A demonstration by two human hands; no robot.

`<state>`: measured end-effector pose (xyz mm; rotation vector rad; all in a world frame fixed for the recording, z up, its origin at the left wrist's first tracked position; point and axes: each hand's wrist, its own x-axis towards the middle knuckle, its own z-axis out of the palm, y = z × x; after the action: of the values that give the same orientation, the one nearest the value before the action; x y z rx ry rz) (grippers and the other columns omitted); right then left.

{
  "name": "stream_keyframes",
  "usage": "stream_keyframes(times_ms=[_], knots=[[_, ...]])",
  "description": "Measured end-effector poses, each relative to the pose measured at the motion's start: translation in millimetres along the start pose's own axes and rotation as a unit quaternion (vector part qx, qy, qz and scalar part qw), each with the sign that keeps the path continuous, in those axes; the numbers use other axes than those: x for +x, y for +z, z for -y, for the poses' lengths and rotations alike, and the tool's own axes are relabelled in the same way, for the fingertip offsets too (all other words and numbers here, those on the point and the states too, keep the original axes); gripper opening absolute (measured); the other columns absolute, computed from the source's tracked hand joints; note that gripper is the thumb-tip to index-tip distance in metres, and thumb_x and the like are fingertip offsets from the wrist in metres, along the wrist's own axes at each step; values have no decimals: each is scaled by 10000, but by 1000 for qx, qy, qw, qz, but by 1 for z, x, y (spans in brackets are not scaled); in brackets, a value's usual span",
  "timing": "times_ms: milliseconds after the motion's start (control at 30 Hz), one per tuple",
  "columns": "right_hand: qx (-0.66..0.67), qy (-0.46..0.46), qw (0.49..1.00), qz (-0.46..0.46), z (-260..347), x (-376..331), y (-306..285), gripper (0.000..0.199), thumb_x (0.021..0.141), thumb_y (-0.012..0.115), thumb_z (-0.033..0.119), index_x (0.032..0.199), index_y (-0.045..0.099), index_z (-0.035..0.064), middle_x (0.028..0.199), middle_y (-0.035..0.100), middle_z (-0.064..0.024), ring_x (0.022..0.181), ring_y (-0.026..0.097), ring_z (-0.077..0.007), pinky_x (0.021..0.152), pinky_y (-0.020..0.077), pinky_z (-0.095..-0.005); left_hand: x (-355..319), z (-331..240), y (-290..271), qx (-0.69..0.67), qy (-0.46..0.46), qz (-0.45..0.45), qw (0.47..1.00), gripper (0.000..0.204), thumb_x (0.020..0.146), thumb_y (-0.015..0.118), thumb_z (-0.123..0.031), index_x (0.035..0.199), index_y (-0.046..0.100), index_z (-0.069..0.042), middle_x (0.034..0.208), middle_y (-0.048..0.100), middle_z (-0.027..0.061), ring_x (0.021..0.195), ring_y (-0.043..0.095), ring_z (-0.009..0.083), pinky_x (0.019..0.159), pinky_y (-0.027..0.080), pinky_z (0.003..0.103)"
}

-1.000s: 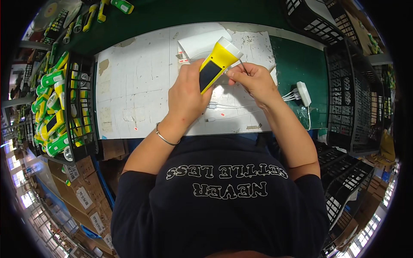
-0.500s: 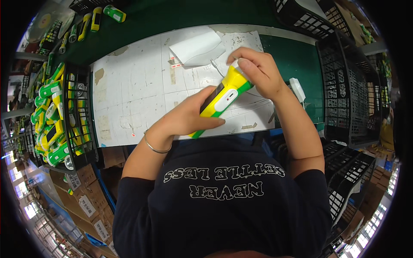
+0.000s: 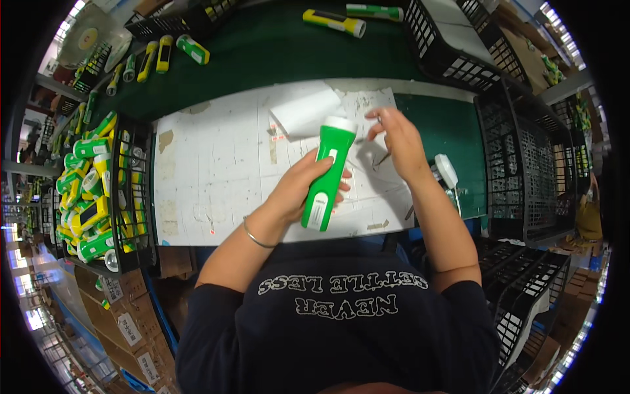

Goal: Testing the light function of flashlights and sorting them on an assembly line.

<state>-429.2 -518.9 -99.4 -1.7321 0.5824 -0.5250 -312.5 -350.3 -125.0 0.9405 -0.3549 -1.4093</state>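
My left hand is wrapped round a green flashlight with a white head ring. Its green side, with a white switch and a white label patch, faces up; the head points away from me. The left thumb lies by the switch. To the right of the flashlight's head, my right hand is raised off it with its fingers apart and slightly bent, and nothing shows between them. A thin cable lies on the white work surface below the right fingers, partly blurred. Beyond the flashlight is a curled white sheet.
On the left stands a black crate heaped with green and yellow flashlights. More flashlights lie on the green table at the back. A white device sits right of my right hand. Black crates line the right side.
The flashlight has been turned from its yellow and port side to its green switch side and stands more upright in view. My right hand has let go of its head and moved away right.
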Motion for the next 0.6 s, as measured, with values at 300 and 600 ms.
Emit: stream_keyframes(times_ms=[300, 600], knots=[[6, 35, 999, 15, -14, -22, -1, 375, 935, 380, 336, 951, 585, 23, 686, 583, -50, 708, 533, -121, 682, 410, -260, 10, -6, -1, -48, -26, -67, 996, 334, 931, 419, -390, 1101, 417, -102, 807, 553, 69, 630, 547, 144, 517, 492, 286], [36, 114, 988, 97, -19, -52, 32, 295, 831, 627, 268, 738, 575, -7, 601, 551, -9, 564, 491, -52, 519, 397, -225, 13, -6, 3, -101, 24, -51, 993, 339, 922, 462, -355, 1132, 413, -94, 852, 541, 86, 676, 559, 153, 526, 504, 287]])
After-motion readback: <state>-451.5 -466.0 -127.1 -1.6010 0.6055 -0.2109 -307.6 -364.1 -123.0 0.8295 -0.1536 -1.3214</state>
